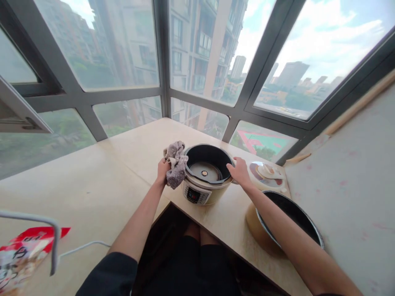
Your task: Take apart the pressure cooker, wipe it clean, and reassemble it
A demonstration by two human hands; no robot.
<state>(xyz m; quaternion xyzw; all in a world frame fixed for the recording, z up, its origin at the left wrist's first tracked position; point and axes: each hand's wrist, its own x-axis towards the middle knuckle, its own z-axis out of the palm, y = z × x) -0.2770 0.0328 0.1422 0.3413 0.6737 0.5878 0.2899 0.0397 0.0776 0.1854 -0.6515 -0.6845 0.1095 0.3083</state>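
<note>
In front of me on the countertop stands an electric pressure cooker [212, 195] without its lid. Its dark inside shows a round heating plate [205, 172] at the bottom. My left hand [163, 170] is closed around a bunched grey-brown cloth [176, 166], held against the cooker's left rim. On the opposite side, my right hand [240, 170] grips the cooker at its right rim and side handle, thumb over the edge. Below my right forearm sits the inner pot [262, 230], dark inside and tan outside. The cooker's lid [266, 174] lies behind that pot.
Large windows [197, 49] meet in a corner behind the pale countertop [123, 172]. A patterned wall [348, 185] closes off the right side. At the lower left are a red-and-clear food packet [27, 250], a white bent tube [55, 238] and a thin white cord [84, 246].
</note>
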